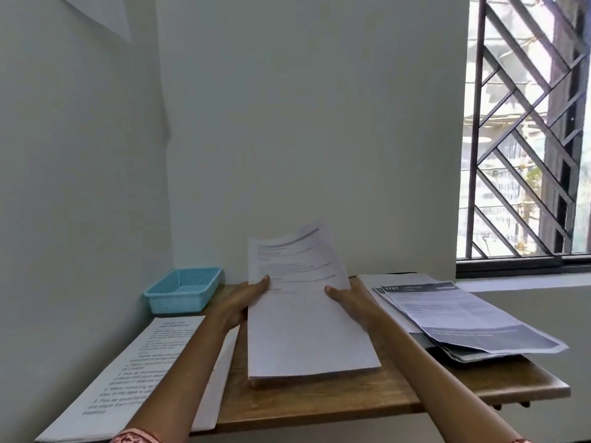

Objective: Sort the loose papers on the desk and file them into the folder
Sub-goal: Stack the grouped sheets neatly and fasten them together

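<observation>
Head view: I see the wooden desk [319, 401] pushed into a pale corner, barred window [524, 129] to the right. Biggest thing on it is the sheet of printed instructions [128, 362] lying flat at the left edge, partly under the left forearm. At right, a pile of papers [463, 318] with dark header bands rests on something darker that may be the folder; I can't tell for sure. Centre: a stack of papers [303, 314] tilted up, bottom edge down on the desk, top sheets fanning apart. Left hand [240, 302] grips the stack's left edge, thumb on the front face; right hand [348, 298] grips the right edge the same way, so both are clamped on the stack with the other fingers hidden behind it. A small blue basket [184, 292] sits at the back left against the wall. Step, my read: squaring up or leafing through the gathered stack, sorting still in hand, nothing visibly filed. Next move likely needs the edges tapped even, then the right pile cleared off whatever lies beneath it. Readable text: "2701" on the right pile's top sheet; the rest is too blurred.
</observation>
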`<action>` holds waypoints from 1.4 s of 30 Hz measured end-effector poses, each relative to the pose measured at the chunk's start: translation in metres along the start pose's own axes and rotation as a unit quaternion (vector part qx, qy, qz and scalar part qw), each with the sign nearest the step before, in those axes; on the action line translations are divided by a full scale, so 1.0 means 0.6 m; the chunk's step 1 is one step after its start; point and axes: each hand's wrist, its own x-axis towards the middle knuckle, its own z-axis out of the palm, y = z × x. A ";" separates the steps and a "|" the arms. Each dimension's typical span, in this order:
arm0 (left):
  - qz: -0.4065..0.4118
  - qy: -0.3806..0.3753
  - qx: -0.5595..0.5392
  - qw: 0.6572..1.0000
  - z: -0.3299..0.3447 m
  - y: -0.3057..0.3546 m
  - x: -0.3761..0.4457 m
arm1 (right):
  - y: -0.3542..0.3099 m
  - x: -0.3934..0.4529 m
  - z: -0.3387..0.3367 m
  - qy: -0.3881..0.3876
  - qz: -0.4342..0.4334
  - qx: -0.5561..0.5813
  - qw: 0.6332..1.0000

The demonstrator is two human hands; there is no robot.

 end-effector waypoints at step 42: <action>0.034 0.210 0.003 0.977 -0.023 -0.110 0.081 | 0.042 0.037 0.016 -0.343 -0.012 -0.042 0.938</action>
